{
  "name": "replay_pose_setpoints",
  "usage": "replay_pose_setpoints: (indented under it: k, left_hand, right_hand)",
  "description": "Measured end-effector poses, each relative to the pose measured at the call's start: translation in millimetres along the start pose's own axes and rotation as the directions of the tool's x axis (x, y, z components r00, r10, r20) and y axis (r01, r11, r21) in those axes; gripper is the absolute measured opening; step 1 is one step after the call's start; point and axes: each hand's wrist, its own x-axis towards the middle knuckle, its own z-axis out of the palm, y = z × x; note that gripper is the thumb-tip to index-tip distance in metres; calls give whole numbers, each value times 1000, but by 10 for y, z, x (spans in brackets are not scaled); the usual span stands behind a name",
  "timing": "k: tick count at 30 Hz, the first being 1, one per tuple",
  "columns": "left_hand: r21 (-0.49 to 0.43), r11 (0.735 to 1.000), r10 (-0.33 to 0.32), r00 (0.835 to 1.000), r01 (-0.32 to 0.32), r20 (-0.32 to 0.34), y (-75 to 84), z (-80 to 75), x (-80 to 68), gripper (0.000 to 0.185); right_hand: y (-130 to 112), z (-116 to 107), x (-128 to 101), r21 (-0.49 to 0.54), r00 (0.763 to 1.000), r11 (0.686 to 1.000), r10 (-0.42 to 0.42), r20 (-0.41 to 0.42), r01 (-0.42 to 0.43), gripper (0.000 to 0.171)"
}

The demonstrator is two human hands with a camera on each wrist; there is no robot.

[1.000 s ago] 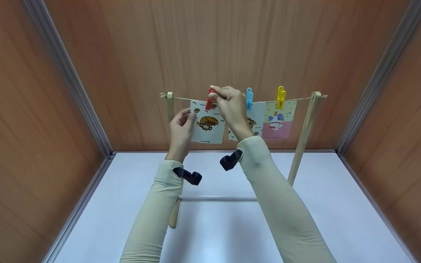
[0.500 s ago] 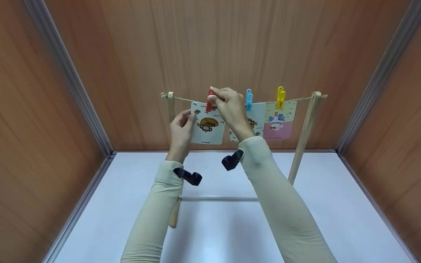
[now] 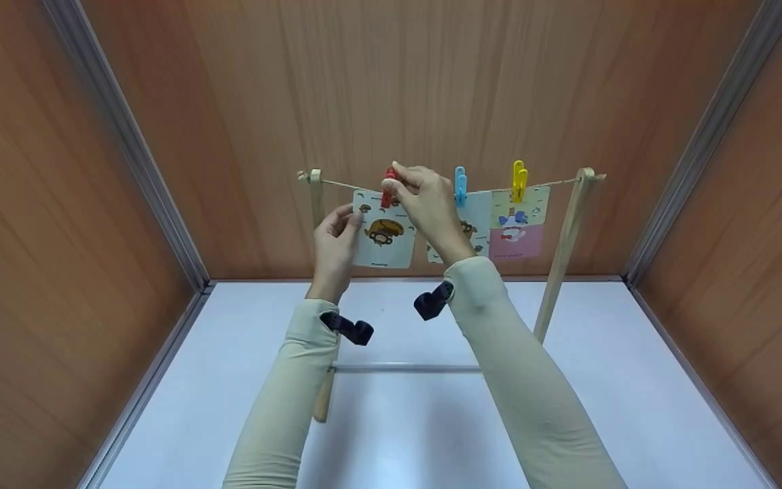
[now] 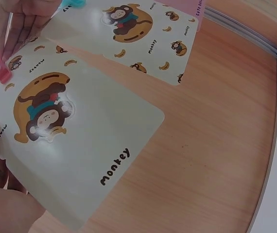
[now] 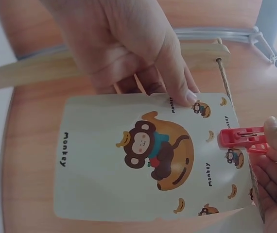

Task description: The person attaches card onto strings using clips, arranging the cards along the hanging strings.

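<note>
Head view looks forward from above; both wrist views closely share the monkey card (image 4: 80, 141).

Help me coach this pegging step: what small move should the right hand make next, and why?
Probably ease the right hand off the red peg so it clamps. The peg already sits over the top edge of the monkey card at the string, and the left hand pinches the card's side edge, steadying it.

Front card (image 4: 80, 145) reads "monkey" at its bottom edge, repeated small beside the little monkeys. Second card (image 4: 143, 34) at 1 o'clock: "monkey" again. Pink card (image 3: 516, 238) has a text line, too small to read.
</note>
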Motion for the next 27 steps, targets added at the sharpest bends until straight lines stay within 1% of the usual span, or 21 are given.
replay_pose_setpoints:
  k: [5,10,14,24,27]
  left_hand:
    - [10,1000,24,1000,-24,-2,4,-14,0,29]
    - [36,999,29,999,-28,-16,14,-24,-4,32]
    - [38,999,37,999,-36,-7,22,-24,-25,35]
    - [73,989,124,992,-126,29,-6,-28,-51,44]
    - [119,982,142,989,-146,42,-22,-43,-78,47]
  right_hand:
    - [18,-7,-1,27,1000,1000,-16,3,16,44]
    - [38,-27,10,101,1000,995,-6,11,5,41]
    - [55,-51,7,151,1000,988,-30,4,29,41]
    - [152,-118,-82,226,994,969,-109,9,104,42]
    - [193,-126,-133,241,990,961,-140,1,135,42]
